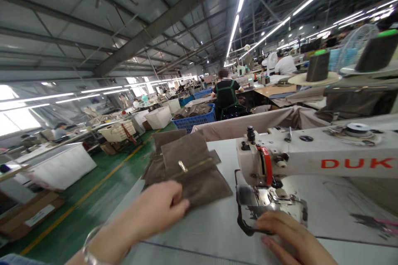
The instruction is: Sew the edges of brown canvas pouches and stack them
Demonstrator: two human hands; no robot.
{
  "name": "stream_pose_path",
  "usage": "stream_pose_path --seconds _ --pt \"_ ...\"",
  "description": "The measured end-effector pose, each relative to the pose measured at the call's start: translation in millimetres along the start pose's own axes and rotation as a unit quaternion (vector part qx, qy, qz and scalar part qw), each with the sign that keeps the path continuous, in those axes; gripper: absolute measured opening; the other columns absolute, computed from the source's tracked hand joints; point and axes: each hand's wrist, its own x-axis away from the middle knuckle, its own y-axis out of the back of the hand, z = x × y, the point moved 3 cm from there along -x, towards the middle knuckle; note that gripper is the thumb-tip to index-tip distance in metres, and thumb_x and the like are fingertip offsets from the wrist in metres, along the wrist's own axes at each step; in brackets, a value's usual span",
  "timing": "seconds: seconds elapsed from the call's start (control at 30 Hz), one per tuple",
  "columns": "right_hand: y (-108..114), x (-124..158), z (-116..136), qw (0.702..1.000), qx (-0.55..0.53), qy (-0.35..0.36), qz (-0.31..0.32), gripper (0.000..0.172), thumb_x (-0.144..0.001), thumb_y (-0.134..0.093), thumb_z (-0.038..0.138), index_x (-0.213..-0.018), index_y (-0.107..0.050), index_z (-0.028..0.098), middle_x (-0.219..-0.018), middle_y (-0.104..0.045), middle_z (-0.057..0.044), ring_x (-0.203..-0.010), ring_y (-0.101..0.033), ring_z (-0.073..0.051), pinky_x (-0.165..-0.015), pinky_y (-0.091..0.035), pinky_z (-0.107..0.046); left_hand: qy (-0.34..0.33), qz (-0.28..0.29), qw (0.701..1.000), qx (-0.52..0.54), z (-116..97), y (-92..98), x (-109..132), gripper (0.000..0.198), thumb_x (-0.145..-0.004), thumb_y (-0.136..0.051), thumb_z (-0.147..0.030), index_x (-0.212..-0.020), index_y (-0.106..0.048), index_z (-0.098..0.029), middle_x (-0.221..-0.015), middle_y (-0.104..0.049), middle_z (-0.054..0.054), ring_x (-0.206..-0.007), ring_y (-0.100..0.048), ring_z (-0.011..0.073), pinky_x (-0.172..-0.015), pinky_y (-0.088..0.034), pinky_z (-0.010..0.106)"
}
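My left hand [161, 205] is closed, with thumb and fingers pinched at the near edge of a brown fabric piece [203, 186] that has a zipper with a gold-coloured pull. More brown fabric pieces [155, 163] lie stacked under and behind it at the table's left edge. My right hand [289, 234] has its fingers apart, with fingertips at the front of the metal clamp frame [245, 227] below the head of a white sewing machine [298, 153]. No fabric shows in that hand.
Thread scissors with pink handles [382, 223] lie right of the clamp. Grey cloth [248, 124] hangs along the table's far side. Beyond stand a blue basket [195, 122] of fabric pieces and a seated person [228, 93]. Thread cones [319, 66] stand at upper right.
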Motion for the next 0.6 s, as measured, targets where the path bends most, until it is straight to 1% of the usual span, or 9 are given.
stream_pose_path --seconds 0.03,0.07,0.17,0.27,0.37,0.43,0.5,0.57,0.6 --pt "-2 1 5 1.000 0.016 -0.007 0.003 0.025 -0.094 -0.056 0.031 -0.117 -0.065 0.027 -0.118 -0.065 -0.008 -0.109 -0.062 -0.022 -0.094 -0.053 -0.032 -0.039 0.079 0.995 0.044 -22 -17.0 15 0.019 -0.085 -0.062 -0.042 -0.077 -0.064 -0.026 -0.074 -0.065 -0.003 -0.066 -0.061 0.0184 -0.060 -0.042 0.029" --pt "-5 2 10 0.999 0.033 -0.011 0.016 0.029 -0.093 -0.058 0.032 -0.120 -0.064 0.027 -0.123 -0.063 -0.009 -0.111 -0.061 -0.025 -0.094 -0.053 -0.037 -0.056 0.111 0.989 0.078 -40 -33.1 26 0.017 -0.089 -0.060 -0.040 -0.080 -0.065 -0.026 -0.080 -0.067 -0.002 -0.073 -0.063 0.0197 -0.064 -0.044 0.030" --pt "-19 5 27 0.995 0.074 -0.020 0.061 0.034 -0.086 -0.065 0.029 -0.120 -0.066 0.026 -0.128 -0.061 -0.010 -0.112 -0.060 -0.032 -0.092 -0.052 -0.051 -0.078 0.059 0.981 0.167 -80 -73.3 30 0.014 -0.094 -0.054 -0.025 -0.102 -0.065 -0.023 -0.109 -0.066 0.004 -0.103 -0.059 0.0222 -0.092 -0.043 0.036" --pt "-26 9 36 0.994 0.080 -0.028 0.071 0.034 -0.085 -0.064 0.025 -0.119 -0.066 0.024 -0.129 -0.061 -0.011 -0.113 -0.058 -0.034 -0.093 -0.049 -0.056 -0.072 0.000 0.972 0.224 -96 -98.1 7 0.037 -0.086 -0.068 -0.033 -0.120 -0.062 -0.022 -0.124 -0.058 0.006 -0.117 -0.049 0.0253 -0.104 -0.035 0.040" --pt "-22 14 36 0.997 0.016 -0.059 0.056 0.022 -0.094 -0.051 0.025 -0.105 -0.070 0.023 -0.121 -0.064 -0.009 -0.111 -0.059 -0.029 -0.095 -0.048 -0.050 -0.047 -0.005 0.967 0.249 -100 -105.4 -18 0.024 -0.093 -0.056 -0.040 -0.106 -0.069 -0.024 -0.106 -0.062 0.003 -0.104 -0.054 0.0221 -0.096 -0.040 0.037" --pt "-17 16 32 0.992 -0.055 -0.111 0.029 0.029 -0.100 -0.041 0.031 -0.094 -0.068 0.022 -0.109 -0.066 -0.007 -0.103 -0.060 -0.024 -0.091 -0.048 -0.042 -0.041 -0.005 0.967 0.250 -103 -104.3 -27 0.025 -0.094 -0.053 -0.041 -0.098 -0.070 -0.024 -0.099 -0.061 0.003 -0.099 -0.054 0.0216 -0.091 -0.041 0.036" --pt "-12 18 27 0.980 -0.110 -0.167 -0.003 0.034 -0.101 -0.037 0.038 -0.089 -0.063 0.021 -0.098 -0.065 -0.007 -0.094 -0.060 -0.022 -0.084 -0.049 -0.037 -0.038 -0.008 0.970 0.240 -109 -102.7 -29 0.033 -0.079 -0.071 -0.047 -0.100 -0.067 -0.022 -0.103 -0.058 0.004 -0.102 -0.052 0.0253 -0.090 -0.041 0.038" --pt "-7 17 26 0.972 -0.137 -0.190 -0.024 0.029 -0.099 -0.042 0.043 -0.097 -0.061 0.021 -0.101 -0.061 -0.007 -0.097 -0.058 -0.022 -0.085 -0.047 -0.036 -0.036 -0.010 0.972 0.230 -116 -102.5 -26 0.054 -0.060 -0.084 -0.044 -0.104 -0.064 -0.020 -0.108 -0.055 0.006 -0.105 -0.049 0.0291 -0.090 -0.040 0.039" --pt "-5 16 26 0.971 -0.145 -0.189 -0.022 0.028 -0.098 -0.046 0.044 -0.104 -0.060 0.021 -0.106 -0.060 -0.007 -0.101 -0.056 -0.023 -0.088 -0.046 -0.036 -0.038 -0.007 0.973 0.228 -119 -102.7 -24 0.052 -0.059 -0.084 -0.040 -0.102 -0.063 -0.020 -0.108 -0.055 0.006 -0.105 -0.048 0.0292 -0.089 -0.039 0.039"
